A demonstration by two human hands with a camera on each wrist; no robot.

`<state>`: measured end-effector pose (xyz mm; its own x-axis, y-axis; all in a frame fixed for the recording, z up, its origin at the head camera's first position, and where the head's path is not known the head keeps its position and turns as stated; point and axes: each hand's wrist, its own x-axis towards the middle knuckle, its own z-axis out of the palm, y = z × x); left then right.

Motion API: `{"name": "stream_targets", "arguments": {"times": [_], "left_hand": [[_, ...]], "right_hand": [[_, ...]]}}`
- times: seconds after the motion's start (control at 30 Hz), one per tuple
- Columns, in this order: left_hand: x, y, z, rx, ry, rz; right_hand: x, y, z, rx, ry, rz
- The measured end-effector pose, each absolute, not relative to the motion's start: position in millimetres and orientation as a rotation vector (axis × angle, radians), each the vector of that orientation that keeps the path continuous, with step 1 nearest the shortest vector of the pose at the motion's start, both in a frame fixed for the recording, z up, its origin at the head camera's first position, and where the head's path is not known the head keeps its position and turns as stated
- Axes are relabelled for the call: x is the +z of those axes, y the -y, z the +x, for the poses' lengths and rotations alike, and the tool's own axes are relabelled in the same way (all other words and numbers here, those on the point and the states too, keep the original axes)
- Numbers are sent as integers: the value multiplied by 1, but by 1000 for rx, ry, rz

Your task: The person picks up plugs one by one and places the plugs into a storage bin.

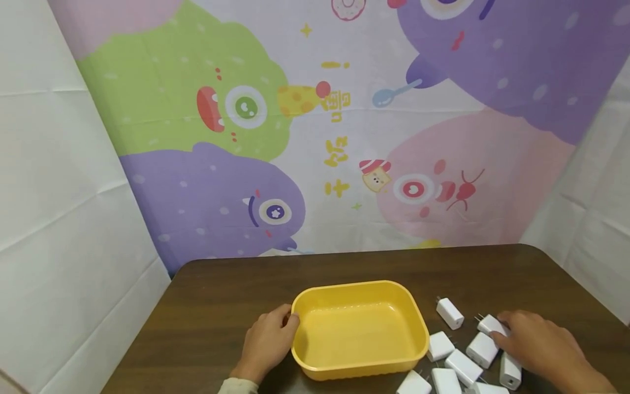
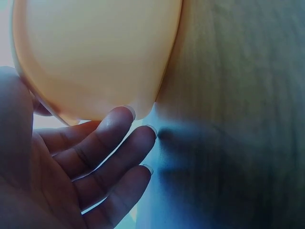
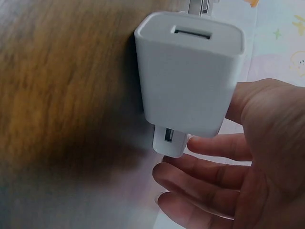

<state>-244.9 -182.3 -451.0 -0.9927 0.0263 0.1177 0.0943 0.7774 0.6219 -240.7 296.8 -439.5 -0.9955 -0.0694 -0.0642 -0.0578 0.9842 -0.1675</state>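
A shallow yellow plastic basin (image 1: 359,283) stands on the table, with bare inside floor. My left hand (image 1: 268,342) grips its left wall, thumb over the rim and fingers outside; the left wrist view shows the fingertips (image 2: 126,112) against the outer wall. On the right, my right hand (image 1: 541,342) pinches a white USB charger plug (image 1: 491,324) between thumb and index finger, its prongs pointing away to the left. In the right wrist view a nearer charger (image 3: 188,71) hides the thumb, while the index finger touches the smaller-looking charger (image 3: 170,141) behind it.
Several more white chargers (image 1: 462,366) lie loosely grouped right of the basin, in mixed directions. One charger (image 1: 450,313) sits apart farther back. Beyond the brown wooden table (image 1: 221,295) hangs a cartoon-printed cloth (image 1: 315,137), with white cloth at both sides.
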Motion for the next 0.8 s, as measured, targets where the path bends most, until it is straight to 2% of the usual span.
{"name": "stream_targets", "arguments": {"times": [0.8], "left_hand": [[-450, 181, -244, -984, 2868, -82]], "right_hand": [[-442, -297, -250, -298, -2975, -61]]}}
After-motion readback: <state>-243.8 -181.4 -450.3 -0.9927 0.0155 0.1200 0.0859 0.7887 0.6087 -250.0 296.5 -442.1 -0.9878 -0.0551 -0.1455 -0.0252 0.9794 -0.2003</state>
